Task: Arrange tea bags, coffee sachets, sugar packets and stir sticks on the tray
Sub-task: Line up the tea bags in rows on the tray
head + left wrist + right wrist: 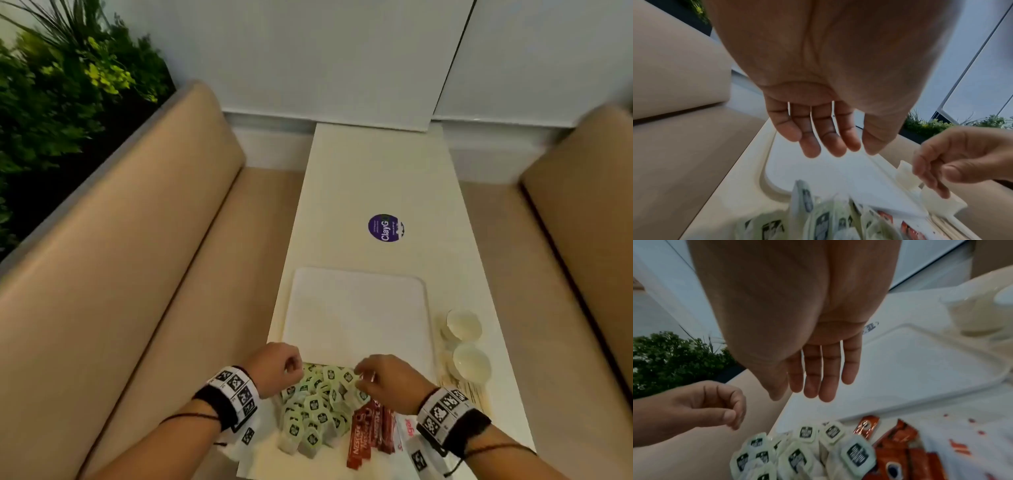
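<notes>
Your counter point(376, 178) carries the white tray point(356, 308), which lies bare with its long side running away from you. The supplies wait just at its near edge, likely so each reach is short. The tea bags point(315, 411) lie heaped, tags pointing many ways; the coffee sachets point(368, 435) point lengthwise toward the tray. Your left hand point(274, 366) and right hand point(387, 383) hover over the heap, fingers loose, holding nothing.

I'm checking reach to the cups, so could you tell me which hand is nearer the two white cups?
Right. The right hand hovers over the tea bags, just left of the white cups; the left hand is farther off, across the pile.
</notes>
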`<state>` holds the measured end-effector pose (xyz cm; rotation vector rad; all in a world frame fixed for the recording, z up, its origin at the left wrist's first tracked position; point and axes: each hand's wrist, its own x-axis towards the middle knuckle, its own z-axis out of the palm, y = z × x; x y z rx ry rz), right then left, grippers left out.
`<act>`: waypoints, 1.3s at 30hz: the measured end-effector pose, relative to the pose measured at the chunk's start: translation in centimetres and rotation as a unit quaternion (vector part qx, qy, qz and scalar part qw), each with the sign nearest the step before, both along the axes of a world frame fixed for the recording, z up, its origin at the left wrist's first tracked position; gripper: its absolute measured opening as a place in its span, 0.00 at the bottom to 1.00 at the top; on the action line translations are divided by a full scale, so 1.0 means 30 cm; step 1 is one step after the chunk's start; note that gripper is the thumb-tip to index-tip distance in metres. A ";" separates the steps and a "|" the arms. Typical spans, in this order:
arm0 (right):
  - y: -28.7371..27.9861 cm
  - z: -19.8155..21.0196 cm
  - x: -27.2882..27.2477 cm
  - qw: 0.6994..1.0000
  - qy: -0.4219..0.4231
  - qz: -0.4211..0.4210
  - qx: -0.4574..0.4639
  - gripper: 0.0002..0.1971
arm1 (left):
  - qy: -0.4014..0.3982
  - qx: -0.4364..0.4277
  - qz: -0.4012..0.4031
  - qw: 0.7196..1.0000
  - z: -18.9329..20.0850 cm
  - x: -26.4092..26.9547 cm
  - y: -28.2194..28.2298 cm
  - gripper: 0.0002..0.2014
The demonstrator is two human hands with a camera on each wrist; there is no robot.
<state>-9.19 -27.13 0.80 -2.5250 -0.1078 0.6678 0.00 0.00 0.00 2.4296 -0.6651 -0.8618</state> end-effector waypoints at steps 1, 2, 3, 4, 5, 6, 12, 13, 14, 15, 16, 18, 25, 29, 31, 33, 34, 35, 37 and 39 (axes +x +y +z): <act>0.020 -0.015 0.015 1.000 0.003 0.005 -0.004 0.19 | -0.007 0.002 -0.006 1.000 -0.014 0.005 0.004 0.05; 0.041 -0.023 0.027 1.000 0.007 0.012 -0.019 0.19 | -0.019 0.023 -0.013 0.999 -0.018 0.010 0.007 0.06; 0.061 -0.032 0.032 0.999 0.016 0.019 -0.027 0.20 | -0.022 0.039 -0.023 0.999 -0.031 0.011 0.008 0.08; 0.085 -0.036 0.035 0.999 0.026 0.022 -0.034 0.20 | -0.017 0.052 -0.027 0.998 -0.039 0.011 0.007 0.11; 0.104 -0.052 0.035 0.998 0.039 0.025 -0.042 0.20 | -0.014 0.063 -0.036 0.997 -0.054 0.011 0.008 0.14; 0.121 -0.067 0.030 0.997 0.047 0.024 -0.050 0.20 | -0.011 0.070 -0.047 0.996 -0.069 0.009 0.010 0.16; 0.196 -0.127 0.018 0.992 0.068 -0.033 -0.097 0.24 | -0.010 0.086 -0.081 0.993 -0.129 0.024 0.021 0.22; 0.207 -0.129 0.017 0.991 0.072 -0.038 -0.105 0.25 | -0.012 0.088 -0.083 0.993 -0.136 0.027 0.025 0.24; 0.215 -0.129 0.018 0.990 0.076 -0.043 -0.108 0.25 | -0.013 0.089 -0.083 0.992 -0.142 0.030 0.027 0.28; 0.221 -0.125 0.019 0.989 0.083 -0.047 -0.110 0.25 | -0.008 0.094 -0.081 0.992 -0.147 0.034 0.028 0.31; 0.228 -0.121 0.022 0.989 0.087 -0.047 -0.113 0.25 | -0.004 0.097 -0.077 0.992 -0.154 0.037 0.029 0.33; 0.243 -0.119 0.031 0.987 0.092 -0.045 -0.125 0.25 | 0.008 0.099 -0.064 0.993 -0.165 0.041 0.030 0.35; 0.265 -0.152 0.035 0.985 0.074 -0.065 -0.142 0.16 | 0.032 0.070 -0.057 0.995 -0.190 0.038 0.017 0.12; 0.246 -0.152 0.019 0.987 0.058 -0.087 -0.125 0.12 | 0.036 0.048 -0.056 0.997 -0.192 0.039 0.012 0.07; 0.230 -0.148 0.015 0.988 0.055 -0.100 -0.108 0.11 | 0.032 0.042 -0.060 0.997 -0.186 0.042 0.007 0.06; 0.214 -0.142 0.017 0.988 0.050 -0.106 -0.098 0.11 | 0.030 0.031 -0.061 0.997 -0.179 0.044 0.001 0.05; 0.207 -0.137 0.019 0.989 0.044 -0.107 -0.096 0.11 | 0.029 0.026 -0.061 0.997 -0.175 0.046 -0.003 0.04; 0.200 -0.129 0.022 0.989 0.037 -0.107 -0.093 0.11 | 0.030 0.021 -0.059 0.998 -0.173 0.050 -0.006 0.04; 0.189 -0.115 0.029 0.990 0.022 -0.111 -0.081 0.12 | 0.039 0.007 -0.058 0.998 -0.163 0.058 -0.013 0.05; 0.180 -0.101 0.036 0.991 0.009 -0.116 -0.061 0.12 | 0.046 -0.012 -0.051 0.998 -0.148 0.070 -0.023 0.04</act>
